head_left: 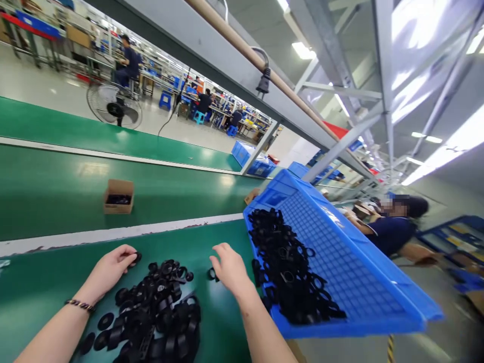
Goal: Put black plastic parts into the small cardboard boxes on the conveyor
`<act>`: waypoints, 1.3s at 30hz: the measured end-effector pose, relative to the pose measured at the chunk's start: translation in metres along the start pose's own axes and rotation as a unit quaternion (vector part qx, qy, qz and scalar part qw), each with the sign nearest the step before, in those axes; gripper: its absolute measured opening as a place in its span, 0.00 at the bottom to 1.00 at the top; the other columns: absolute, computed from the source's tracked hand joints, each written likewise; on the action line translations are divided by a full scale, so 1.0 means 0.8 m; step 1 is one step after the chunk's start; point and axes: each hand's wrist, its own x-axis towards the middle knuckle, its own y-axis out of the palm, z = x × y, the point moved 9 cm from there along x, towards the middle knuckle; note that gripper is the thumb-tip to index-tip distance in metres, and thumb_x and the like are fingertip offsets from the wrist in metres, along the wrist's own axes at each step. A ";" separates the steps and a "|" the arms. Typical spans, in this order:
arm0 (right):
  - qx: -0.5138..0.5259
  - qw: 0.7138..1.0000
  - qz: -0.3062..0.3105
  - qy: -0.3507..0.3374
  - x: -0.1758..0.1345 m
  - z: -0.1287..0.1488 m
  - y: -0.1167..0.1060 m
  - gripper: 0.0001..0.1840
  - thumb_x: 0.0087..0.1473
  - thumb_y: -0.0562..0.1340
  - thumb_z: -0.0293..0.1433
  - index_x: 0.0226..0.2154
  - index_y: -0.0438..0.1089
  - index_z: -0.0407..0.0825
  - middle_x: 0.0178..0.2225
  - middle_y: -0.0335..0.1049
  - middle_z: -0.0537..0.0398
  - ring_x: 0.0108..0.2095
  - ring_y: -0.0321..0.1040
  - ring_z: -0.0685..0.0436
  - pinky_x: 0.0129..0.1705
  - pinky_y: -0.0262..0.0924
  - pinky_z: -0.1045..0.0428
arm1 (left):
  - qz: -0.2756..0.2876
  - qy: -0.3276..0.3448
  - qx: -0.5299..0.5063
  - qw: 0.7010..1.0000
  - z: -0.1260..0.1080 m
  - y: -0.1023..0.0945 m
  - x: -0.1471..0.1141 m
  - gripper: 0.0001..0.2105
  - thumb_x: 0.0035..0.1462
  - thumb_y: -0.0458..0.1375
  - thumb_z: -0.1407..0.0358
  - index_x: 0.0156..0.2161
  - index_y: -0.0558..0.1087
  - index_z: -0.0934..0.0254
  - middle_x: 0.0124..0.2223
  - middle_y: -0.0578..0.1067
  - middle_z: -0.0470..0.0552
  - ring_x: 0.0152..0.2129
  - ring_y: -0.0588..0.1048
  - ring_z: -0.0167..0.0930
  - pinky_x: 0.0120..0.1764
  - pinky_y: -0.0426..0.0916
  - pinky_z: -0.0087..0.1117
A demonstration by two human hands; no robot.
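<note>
Lying flat, black rings (151, 307) heaped.

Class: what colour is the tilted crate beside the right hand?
Blue crate, seen from the head view; black parts lie inside.

Bare forearms — beaded bracelet (80, 304), left wrist
</note>
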 end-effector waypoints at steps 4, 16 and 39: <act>-0.147 0.964 0.083 0.207 -0.076 -0.124 -0.008 0.24 0.46 0.57 0.34 0.47 0.59 0.48 0.46 0.58 0.44 0.41 0.62 0.40 0.38 0.58 0.48 | 0.036 0.008 0.078 0.996 0.011 0.007 0.004 0.16 0.44 0.51 0.51 0.32 0.65 0.62 0.26 0.72 0.46 0.25 0.71 0.31 0.26 0.62 0.26; -0.259 0.858 -0.003 0.443 -0.180 -0.244 0.003 0.31 0.49 0.50 0.41 0.55 0.49 0.50 0.55 0.46 0.37 0.48 0.49 0.29 0.37 0.50 0.35 | 0.041 0.001 0.102 0.994 0.039 0.004 0.014 0.14 0.42 0.53 0.52 0.32 0.67 0.59 0.28 0.75 0.44 0.27 0.71 0.32 0.30 0.62 0.26; -0.013 0.983 -0.165 0.077 -0.045 -0.039 0.021 0.08 0.45 0.58 0.31 0.33 0.64 0.49 0.41 0.61 0.49 0.45 0.53 0.41 0.46 0.50 0.43 | 0.035 0.000 0.130 0.991 0.037 -0.001 0.014 0.15 0.40 0.53 0.50 0.30 0.67 0.57 0.26 0.75 0.42 0.27 0.71 0.33 0.31 0.62 0.28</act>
